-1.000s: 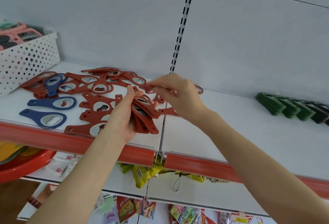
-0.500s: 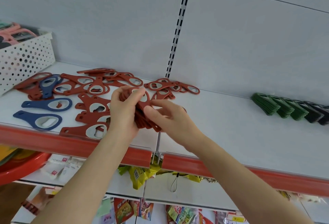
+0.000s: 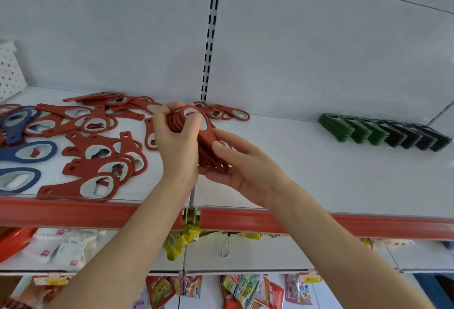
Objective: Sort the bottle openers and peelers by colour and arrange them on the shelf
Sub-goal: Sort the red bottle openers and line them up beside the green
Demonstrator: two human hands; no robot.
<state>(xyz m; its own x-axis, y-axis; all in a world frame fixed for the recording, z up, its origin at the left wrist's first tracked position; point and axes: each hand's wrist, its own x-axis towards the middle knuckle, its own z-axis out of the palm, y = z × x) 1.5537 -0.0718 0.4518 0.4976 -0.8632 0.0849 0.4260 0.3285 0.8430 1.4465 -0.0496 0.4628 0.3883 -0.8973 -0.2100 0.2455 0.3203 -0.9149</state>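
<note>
Stack [image 3: 208, 132] of red openers: held over shelf [image 3: 307, 173], mid-front | left hand [image 3: 177, 146]: fingers curled round ring ends | right hand [image 3: 245, 171]: cups handle ends, thumb on top | handling: likely light, flat, rubbery, apt to fan; pinch across faces.

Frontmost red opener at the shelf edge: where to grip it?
Grip the front red bottle opener by its ring end, at right, from above: it lies flat on the shelf, and the oval opening should let a finger hook the rim.
</note>
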